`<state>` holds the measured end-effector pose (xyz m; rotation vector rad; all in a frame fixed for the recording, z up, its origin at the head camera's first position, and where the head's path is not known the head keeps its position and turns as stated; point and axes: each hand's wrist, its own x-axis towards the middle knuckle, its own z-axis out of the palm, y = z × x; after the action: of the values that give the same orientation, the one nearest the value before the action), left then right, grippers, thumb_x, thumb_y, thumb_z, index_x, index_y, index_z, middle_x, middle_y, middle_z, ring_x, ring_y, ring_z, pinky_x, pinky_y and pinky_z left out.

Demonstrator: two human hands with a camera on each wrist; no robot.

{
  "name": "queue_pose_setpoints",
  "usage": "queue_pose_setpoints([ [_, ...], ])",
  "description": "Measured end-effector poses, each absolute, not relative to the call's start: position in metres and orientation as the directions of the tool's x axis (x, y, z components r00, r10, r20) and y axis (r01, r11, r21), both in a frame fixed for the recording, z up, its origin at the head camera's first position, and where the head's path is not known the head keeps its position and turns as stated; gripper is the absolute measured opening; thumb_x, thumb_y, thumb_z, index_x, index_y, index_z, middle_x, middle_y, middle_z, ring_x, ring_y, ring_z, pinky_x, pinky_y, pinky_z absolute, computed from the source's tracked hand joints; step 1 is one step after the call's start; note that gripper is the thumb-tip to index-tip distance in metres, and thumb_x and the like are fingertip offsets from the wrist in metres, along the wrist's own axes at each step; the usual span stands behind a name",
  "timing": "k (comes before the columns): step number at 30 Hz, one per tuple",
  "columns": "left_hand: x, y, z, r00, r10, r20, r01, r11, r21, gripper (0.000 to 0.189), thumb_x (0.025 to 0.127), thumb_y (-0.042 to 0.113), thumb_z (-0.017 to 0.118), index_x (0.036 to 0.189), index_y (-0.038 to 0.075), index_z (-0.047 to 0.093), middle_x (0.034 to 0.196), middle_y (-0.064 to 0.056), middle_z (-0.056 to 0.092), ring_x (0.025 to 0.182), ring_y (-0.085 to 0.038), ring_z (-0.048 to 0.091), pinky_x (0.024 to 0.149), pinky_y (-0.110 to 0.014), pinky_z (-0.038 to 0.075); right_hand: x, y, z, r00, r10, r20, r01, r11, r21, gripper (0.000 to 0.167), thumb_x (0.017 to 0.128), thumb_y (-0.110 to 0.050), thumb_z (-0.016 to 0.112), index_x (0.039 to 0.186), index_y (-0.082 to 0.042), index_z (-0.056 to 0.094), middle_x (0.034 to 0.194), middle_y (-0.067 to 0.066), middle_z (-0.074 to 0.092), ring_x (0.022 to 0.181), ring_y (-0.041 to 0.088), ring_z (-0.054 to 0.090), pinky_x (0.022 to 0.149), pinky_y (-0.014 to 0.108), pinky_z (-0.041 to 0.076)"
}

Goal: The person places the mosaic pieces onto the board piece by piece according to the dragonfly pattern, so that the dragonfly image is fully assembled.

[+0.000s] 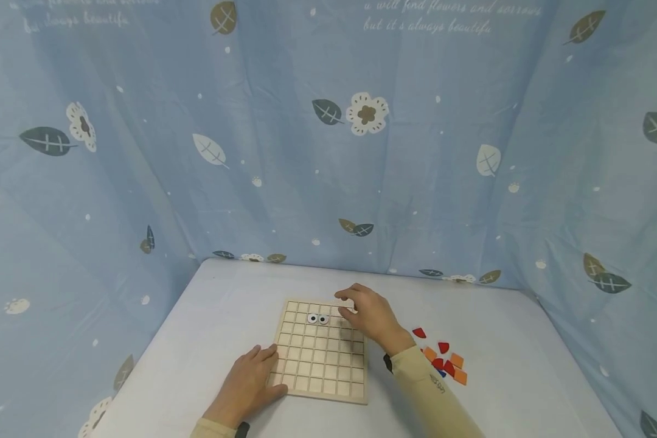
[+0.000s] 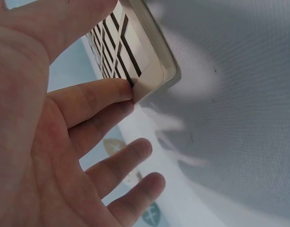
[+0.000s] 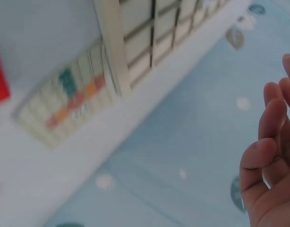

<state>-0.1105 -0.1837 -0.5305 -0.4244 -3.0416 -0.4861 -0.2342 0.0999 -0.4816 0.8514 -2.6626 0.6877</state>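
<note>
A square wooden grid board [image 1: 320, 359] lies flat. Two round white eye pieces with black dots sit side by side in its upper part, a left eye piece [image 1: 312, 318] and a right eye piece [image 1: 323, 319]. My left hand [image 1: 249, 380] rests at the board's left edge, thumb near the front corner. In the left wrist view, its fingertips [image 2: 121, 89] touch the corner and the other fingers extend loosely. My right hand [image 1: 371, 313] hovers over the board's far right part. Its thumb and index finger are apart, and no piece shows between them.
Right of the board lie loose pieces: several red wedges [image 1: 443, 347], orange squares [image 1: 460, 377] and a partly covered blue piece [image 1: 442, 373]. A blurred, gridded coloured pattern [image 3: 64, 99] shows beside the board in the right wrist view. A blue patterned curtain [image 1: 285, 182] surrounds the white table [image 1: 224, 304].
</note>
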Motion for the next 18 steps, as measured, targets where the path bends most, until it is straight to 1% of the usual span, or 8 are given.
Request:
queue_pose_setpoints([
  [3, -0.111, -0.183, -0.529, -0.962, 0.263, 0.07, 0.271, 0.916, 0.297, 0.071, 0.078, 0.042, 0.084, 0.127, -0.006, 0.066, 0.139, -0.019, 0.06, 0.128, -0.048, 0.052, 0.105, -0.061, 0.043, -0.231, 0.115, -0.473, -0.787, -0.45, 0.422, -0.599, 0.724, -0.343, 0.031, 0.09, -0.021, 0.08, 0.12, -0.018, 0.074, 0.106, -0.004, 0.068, 0.074, 0.008, 0.058, 0.059, 0.022, 0.05],
  [5, -0.111, -0.183, -0.529, -0.964, 0.259, 0.064, 0.267, 0.917, 0.297, 0.071, 0.078, 0.043, 0.083, 0.127, -0.005, 0.066, 0.139, -0.019, 0.06, 0.129, -0.047, 0.052, 0.106, -0.061, 0.043, -0.23, 0.124, -0.469, -0.79, -0.428, 0.44, -0.587, 0.734, -0.341, 0.031, 0.09, -0.021, 0.08, 0.12, -0.018, 0.074, 0.107, -0.004, 0.068, 0.075, 0.008, 0.056, 0.058, 0.021, 0.048],
  [9, -0.111, -0.184, -0.529, -0.965, 0.255, 0.064, 0.262, 0.918, 0.298, 0.072, 0.078, 0.043, 0.083, 0.128, -0.005, 0.065, 0.14, -0.019, 0.059, 0.129, -0.047, 0.052, 0.107, -0.06, 0.043, -0.226, 0.145, -0.462, -0.793, -0.401, 0.46, -0.575, 0.743, -0.344, 0.031, 0.09, -0.019, 0.079, 0.121, -0.018, 0.074, 0.109, -0.003, 0.068, 0.076, 0.014, 0.059, 0.056, 0.023, 0.046],
  [13, -0.111, -0.184, -0.531, -0.966, 0.252, 0.059, 0.258, 0.919, 0.299, 0.072, 0.079, 0.043, 0.083, 0.129, -0.006, 0.065, 0.14, -0.018, 0.059, 0.13, -0.046, 0.051, 0.107, -0.06, 0.043, -0.223, 0.165, -0.461, -0.803, -0.372, 0.465, -0.549, 0.767, -0.334, 0.033, 0.088, -0.018, 0.081, 0.121, -0.019, 0.073, 0.112, -0.004, 0.068, 0.078, 0.015, 0.06, 0.058, 0.025, 0.049],
  [18, -0.11, -0.185, -0.531, -0.965, 0.257, 0.056, 0.262, 0.915, 0.307, 0.072, 0.079, 0.043, 0.082, 0.13, -0.005, 0.064, 0.14, -0.019, 0.059, 0.129, -0.047, 0.052, 0.107, -0.06, 0.043, -0.219, 0.189, -0.466, -0.839, -0.343, 0.422, -0.493, 0.807, -0.326, 0.035, 0.088, -0.019, 0.081, 0.122, -0.018, 0.073, 0.115, -0.002, 0.068, 0.082, 0.016, 0.062, 0.065, 0.03, 0.055],
])
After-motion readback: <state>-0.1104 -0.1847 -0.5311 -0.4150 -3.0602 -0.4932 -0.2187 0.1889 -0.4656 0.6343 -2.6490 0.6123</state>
